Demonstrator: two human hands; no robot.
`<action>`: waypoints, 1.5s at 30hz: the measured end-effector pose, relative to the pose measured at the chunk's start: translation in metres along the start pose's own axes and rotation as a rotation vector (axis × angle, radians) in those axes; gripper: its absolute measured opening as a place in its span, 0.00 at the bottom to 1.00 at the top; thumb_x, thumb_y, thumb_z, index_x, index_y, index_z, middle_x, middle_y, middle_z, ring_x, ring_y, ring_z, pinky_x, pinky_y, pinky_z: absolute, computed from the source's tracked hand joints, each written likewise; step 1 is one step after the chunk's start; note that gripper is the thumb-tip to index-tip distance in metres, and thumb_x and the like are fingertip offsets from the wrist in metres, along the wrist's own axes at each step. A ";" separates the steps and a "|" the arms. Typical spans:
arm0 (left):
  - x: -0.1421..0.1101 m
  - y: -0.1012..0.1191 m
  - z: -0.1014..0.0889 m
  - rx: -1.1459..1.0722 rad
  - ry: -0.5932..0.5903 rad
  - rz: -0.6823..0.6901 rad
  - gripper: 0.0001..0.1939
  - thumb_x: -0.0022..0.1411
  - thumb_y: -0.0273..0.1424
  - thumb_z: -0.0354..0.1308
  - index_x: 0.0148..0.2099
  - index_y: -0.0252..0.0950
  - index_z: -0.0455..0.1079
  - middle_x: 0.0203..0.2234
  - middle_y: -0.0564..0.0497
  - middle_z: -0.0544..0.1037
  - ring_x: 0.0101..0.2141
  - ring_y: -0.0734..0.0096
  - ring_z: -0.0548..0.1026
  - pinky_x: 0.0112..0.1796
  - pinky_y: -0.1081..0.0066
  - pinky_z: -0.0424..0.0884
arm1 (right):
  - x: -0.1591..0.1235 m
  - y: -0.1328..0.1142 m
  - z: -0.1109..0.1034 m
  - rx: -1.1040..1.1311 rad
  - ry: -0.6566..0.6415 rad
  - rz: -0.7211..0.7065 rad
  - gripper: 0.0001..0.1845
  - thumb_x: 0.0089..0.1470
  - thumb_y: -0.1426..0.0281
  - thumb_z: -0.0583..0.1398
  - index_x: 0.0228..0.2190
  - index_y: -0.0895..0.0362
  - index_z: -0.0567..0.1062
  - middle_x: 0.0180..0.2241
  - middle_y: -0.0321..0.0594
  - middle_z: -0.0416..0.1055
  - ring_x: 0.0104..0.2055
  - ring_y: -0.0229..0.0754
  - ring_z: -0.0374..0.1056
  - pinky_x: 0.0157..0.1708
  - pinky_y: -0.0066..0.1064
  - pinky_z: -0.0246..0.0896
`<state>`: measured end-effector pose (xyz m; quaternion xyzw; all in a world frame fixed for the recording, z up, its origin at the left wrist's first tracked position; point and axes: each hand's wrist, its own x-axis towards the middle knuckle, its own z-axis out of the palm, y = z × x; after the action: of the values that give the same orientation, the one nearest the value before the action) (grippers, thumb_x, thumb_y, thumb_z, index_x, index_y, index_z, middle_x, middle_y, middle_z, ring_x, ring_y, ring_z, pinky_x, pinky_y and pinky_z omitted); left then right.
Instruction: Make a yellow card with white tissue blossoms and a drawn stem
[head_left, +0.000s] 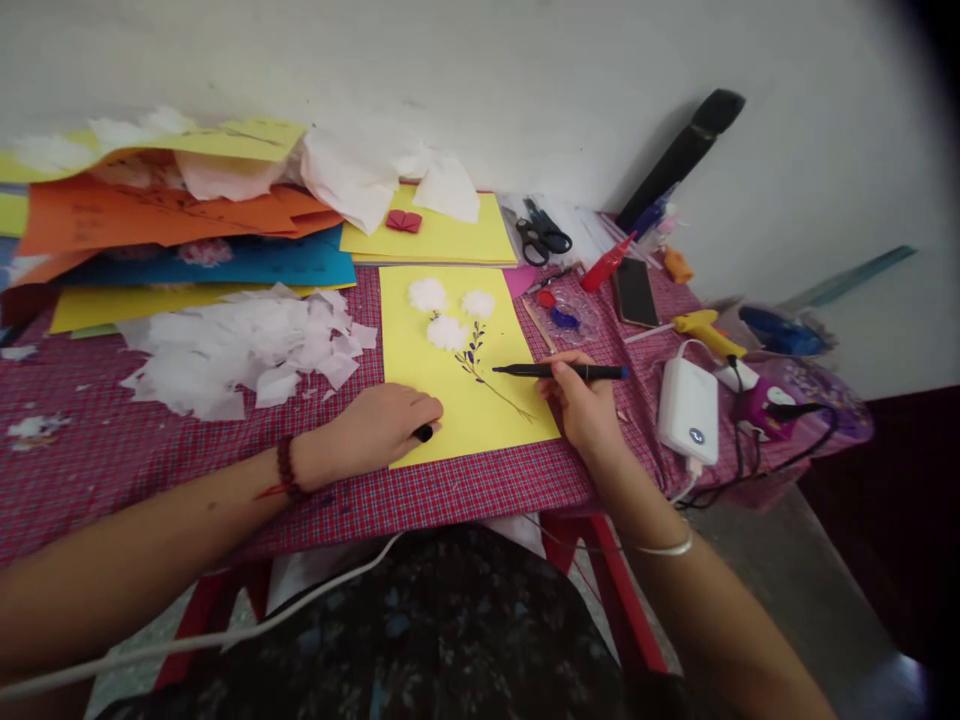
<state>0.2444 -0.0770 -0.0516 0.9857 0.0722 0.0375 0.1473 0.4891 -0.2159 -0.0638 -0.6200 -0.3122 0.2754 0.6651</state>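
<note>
A yellow sheet of paper (420,385) lies before me with white fluffy paper flowers (447,333) on its upper part. Below them runs a drawn stem (504,396) with small dark blue leaves. My right hand (586,408) grips a dark marker pen (529,370), its tip pointing left, close above or on the sheet beside the stem; contact cannot be made out. My left hand (375,425) rests on the sheet's lower left edge, fingers curled round a black pen cap (423,433) that pokes out.
White paper scraps (247,345) are heaped on the left, below stacked coloured sheets (180,220). Behind lie scissors (541,235) and a red folded paper piece (403,221). On the right are a red tube (606,265), a phone (635,293), a white power bank (688,410) and a yellow glue gun (709,330).
</note>
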 end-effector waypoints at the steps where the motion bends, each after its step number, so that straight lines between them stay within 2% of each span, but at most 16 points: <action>1: 0.000 0.001 0.000 0.007 0.002 0.001 0.07 0.67 0.27 0.49 0.39 0.37 0.68 0.31 0.50 0.75 0.33 0.66 0.72 0.32 0.67 0.61 | 0.001 0.003 0.000 -0.030 -0.007 -0.022 0.08 0.52 0.62 0.63 0.31 0.53 0.75 0.20 0.31 0.70 0.21 0.36 0.66 0.25 0.29 0.64; 6: 0.001 0.003 -0.002 0.020 -0.004 0.012 0.06 0.67 0.26 0.49 0.38 0.36 0.67 0.30 0.50 0.75 0.32 0.67 0.71 0.32 0.67 0.61 | 0.004 0.004 0.001 -0.118 -0.073 -0.076 0.08 0.53 0.61 0.63 0.32 0.51 0.76 0.21 0.33 0.72 0.24 0.38 0.69 0.28 0.32 0.66; 12: 0.002 0.003 -0.001 0.025 -0.002 -0.001 0.06 0.67 0.27 0.50 0.37 0.37 0.66 0.30 0.50 0.75 0.31 0.68 0.71 0.31 0.68 0.60 | 0.001 0.001 0.004 -0.178 -0.080 -0.075 0.08 0.52 0.60 0.64 0.32 0.50 0.76 0.23 0.34 0.73 0.24 0.40 0.69 0.28 0.34 0.67; 18: 0.002 0.004 -0.003 -0.004 -0.017 -0.013 0.05 0.66 0.26 0.50 0.37 0.36 0.66 0.30 0.50 0.75 0.31 0.68 0.71 0.31 0.68 0.60 | 0.002 0.002 0.002 -0.148 -0.100 -0.051 0.07 0.52 0.62 0.63 0.31 0.51 0.76 0.21 0.32 0.72 0.24 0.38 0.68 0.29 0.31 0.65; 21: 0.002 0.003 -0.002 -0.021 -0.002 -0.013 0.06 0.67 0.26 0.49 0.37 0.37 0.66 0.29 0.50 0.75 0.31 0.68 0.71 0.32 0.68 0.60 | 0.002 0.000 -0.004 -0.010 -0.042 -0.039 0.06 0.53 0.63 0.61 0.31 0.52 0.74 0.21 0.31 0.71 0.24 0.37 0.68 0.29 0.31 0.65; 24: 0.001 0.001 -0.001 -0.041 0.002 -0.009 0.06 0.66 0.26 0.49 0.37 0.37 0.67 0.30 0.50 0.75 0.31 0.67 0.71 0.32 0.68 0.62 | 0.013 -0.008 -0.017 0.070 0.085 -0.100 0.07 0.53 0.62 0.61 0.33 0.51 0.71 0.22 0.30 0.70 0.24 0.37 0.67 0.28 0.31 0.65; 28: 0.000 0.001 -0.002 -0.050 0.008 -0.013 0.06 0.63 0.24 0.50 0.37 0.37 0.68 0.30 0.50 0.76 0.33 0.67 0.73 0.33 0.69 0.64 | 0.049 -0.022 -0.042 0.036 0.321 -0.233 0.10 0.50 0.61 0.62 0.31 0.51 0.67 0.19 0.26 0.61 0.20 0.34 0.62 0.25 0.28 0.63; 31: 0.001 0.001 -0.004 -0.009 0.000 -0.022 0.07 0.63 0.24 0.49 0.36 0.37 0.68 0.28 0.50 0.76 0.31 0.66 0.73 0.33 0.69 0.64 | 0.080 -0.028 -0.058 0.012 0.450 -0.269 0.12 0.47 0.61 0.63 0.29 0.52 0.66 0.18 0.25 0.61 0.19 0.33 0.62 0.23 0.27 0.61; 34: 0.001 0.000 -0.003 -0.007 -0.001 -0.020 0.08 0.64 0.25 0.49 0.39 0.37 0.69 0.31 0.50 0.78 0.33 0.65 0.75 0.34 0.68 0.67 | 0.097 -0.023 -0.065 0.005 0.489 -0.258 0.11 0.44 0.63 0.64 0.28 0.53 0.68 0.17 0.26 0.64 0.19 0.34 0.62 0.22 0.27 0.61; 37: 0.000 -0.003 -0.001 -0.027 0.023 0.002 0.11 0.67 0.28 0.49 0.47 0.36 0.70 0.39 0.47 0.80 0.39 0.62 0.77 0.39 0.65 0.70 | 0.097 -0.010 -0.063 -0.015 0.503 -0.261 0.08 0.44 0.65 0.63 0.26 0.54 0.69 0.16 0.27 0.65 0.19 0.33 0.62 0.21 0.26 0.60; 45: -0.001 -0.008 0.003 -0.034 0.026 0.012 0.11 0.68 0.30 0.49 0.47 0.37 0.71 0.39 0.47 0.81 0.40 0.62 0.78 0.41 0.63 0.73 | 0.095 0.005 -0.055 -0.109 0.435 -0.224 0.07 0.46 0.66 0.63 0.26 0.54 0.70 0.17 0.28 0.66 0.19 0.35 0.63 0.20 0.28 0.62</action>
<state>0.2426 -0.0707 -0.0566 0.9829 0.0674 0.0525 0.1628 0.5929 -0.1803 -0.0640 -0.6613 -0.2427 0.0427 0.7085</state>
